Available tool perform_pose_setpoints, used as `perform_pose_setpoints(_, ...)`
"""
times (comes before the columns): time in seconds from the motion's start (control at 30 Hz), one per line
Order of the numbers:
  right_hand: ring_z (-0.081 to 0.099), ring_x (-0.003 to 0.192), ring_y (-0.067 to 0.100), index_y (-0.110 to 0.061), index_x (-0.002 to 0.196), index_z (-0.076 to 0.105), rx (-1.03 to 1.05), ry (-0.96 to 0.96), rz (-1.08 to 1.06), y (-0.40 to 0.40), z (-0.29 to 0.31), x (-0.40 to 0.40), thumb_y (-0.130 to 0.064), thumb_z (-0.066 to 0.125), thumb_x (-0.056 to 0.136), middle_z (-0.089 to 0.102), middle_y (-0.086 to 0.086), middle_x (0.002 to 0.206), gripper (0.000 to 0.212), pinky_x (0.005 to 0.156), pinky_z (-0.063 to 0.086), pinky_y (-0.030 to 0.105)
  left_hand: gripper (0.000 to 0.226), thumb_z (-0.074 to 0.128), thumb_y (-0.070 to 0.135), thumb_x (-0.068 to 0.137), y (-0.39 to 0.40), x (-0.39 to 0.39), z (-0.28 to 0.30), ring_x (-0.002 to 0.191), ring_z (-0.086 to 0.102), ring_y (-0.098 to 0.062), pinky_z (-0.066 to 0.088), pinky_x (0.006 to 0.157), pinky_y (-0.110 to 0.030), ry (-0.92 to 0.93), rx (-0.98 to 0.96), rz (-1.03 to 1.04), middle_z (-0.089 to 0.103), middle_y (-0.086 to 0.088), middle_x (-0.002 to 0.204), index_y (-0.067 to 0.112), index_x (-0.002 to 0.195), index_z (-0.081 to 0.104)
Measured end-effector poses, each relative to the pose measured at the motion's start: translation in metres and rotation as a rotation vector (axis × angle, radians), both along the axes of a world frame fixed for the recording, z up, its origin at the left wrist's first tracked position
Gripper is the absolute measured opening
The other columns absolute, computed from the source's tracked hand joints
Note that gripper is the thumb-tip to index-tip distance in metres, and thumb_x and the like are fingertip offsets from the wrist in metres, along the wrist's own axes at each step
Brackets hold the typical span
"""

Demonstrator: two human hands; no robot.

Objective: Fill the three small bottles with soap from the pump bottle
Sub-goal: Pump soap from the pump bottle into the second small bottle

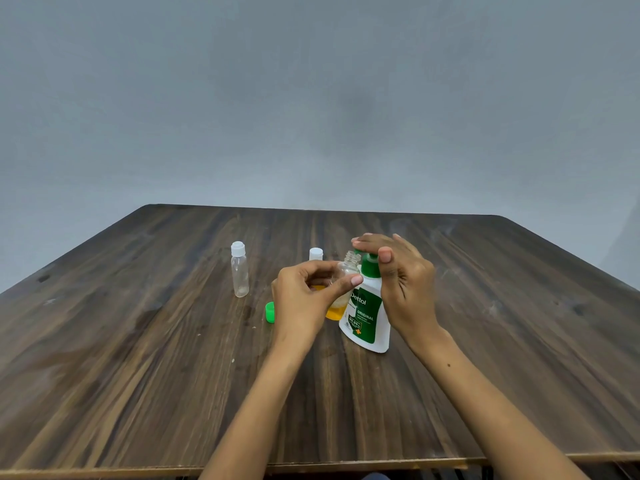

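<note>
Dark wooden table (145,341) across lower frame. Centre-right, Dettol pump bottle (367,315), right hand (403,285) flat, pressing its green pump. Left hand (308,299) gripping uncapped small bottle (348,271) at nozzle. Centre-left, capped clear bottle (239,270); green cap (270,312).

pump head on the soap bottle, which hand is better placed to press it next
Right. The right hand already lies flat on the green pump head, while the left hand pinches the open small bottle at the spout.
</note>
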State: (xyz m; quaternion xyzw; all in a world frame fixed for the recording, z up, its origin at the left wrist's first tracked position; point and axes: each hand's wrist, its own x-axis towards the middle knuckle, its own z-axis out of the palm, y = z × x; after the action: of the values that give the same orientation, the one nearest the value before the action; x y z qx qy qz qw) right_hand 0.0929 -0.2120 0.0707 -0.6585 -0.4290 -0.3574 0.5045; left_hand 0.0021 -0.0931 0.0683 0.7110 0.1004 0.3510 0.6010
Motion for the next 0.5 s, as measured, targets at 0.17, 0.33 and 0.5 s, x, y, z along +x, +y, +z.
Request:
perform_pose_setpoints(0.17, 0.062, 0.115, 0.014, -0.01, 0.106, 0.072, -0.022, -0.022, -0.013, 0.0, 0.0024, 0.002, -0.052, 0.022, 0.103, 0.07, -0.001, 0.114, 0.066, 0.104, 0.041, 0.047, 0.026, 0.087, 0.029, 0.065, 0.0, -0.0016, 0.0018, 0.081, 0.072, -0.01, 0.058, 0.076, -0.025, -0.005, 0.009, -0.007, 0.076, 0.005, 0.083, 0.024, 0.087, 0.075)
perform_pose_setpoints(0.33, 0.065, 0.109, 0.013, -0.011, 0.101, 0.073, 0.006, -0.018, 0.002, 0.0005, -0.0021, 0.0002, -0.051, 0.023, 0.103, 0.07, -0.007, 0.107, 0.064, 0.099, 0.044, 0.05, 0.024, 0.088, 0.027, 0.065, -0.0003, -0.0018, 0.0035, 0.08, 0.072, -0.011, 0.058, 0.077, -0.025, -0.009, -0.004, 0.005, 0.076, 0.004, 0.083, 0.026, 0.085, 0.075)
perform_pose_setpoints(0.5, 0.061, 0.116, 0.013, -0.011, 0.106, 0.072, -0.05, -0.017, -0.005, -0.002, 0.0042, 0.0028, -0.053, 0.021, 0.102, 0.071, -0.001, 0.113, 0.066, 0.106, 0.039, 0.047, 0.027, 0.087, 0.027, 0.064, -0.0022, -0.0024, 0.0043, 0.082, 0.073, -0.015, 0.06, 0.079, -0.031, -0.013, -0.016, -0.011, 0.077, 0.002, 0.083, 0.021, 0.088, 0.076)
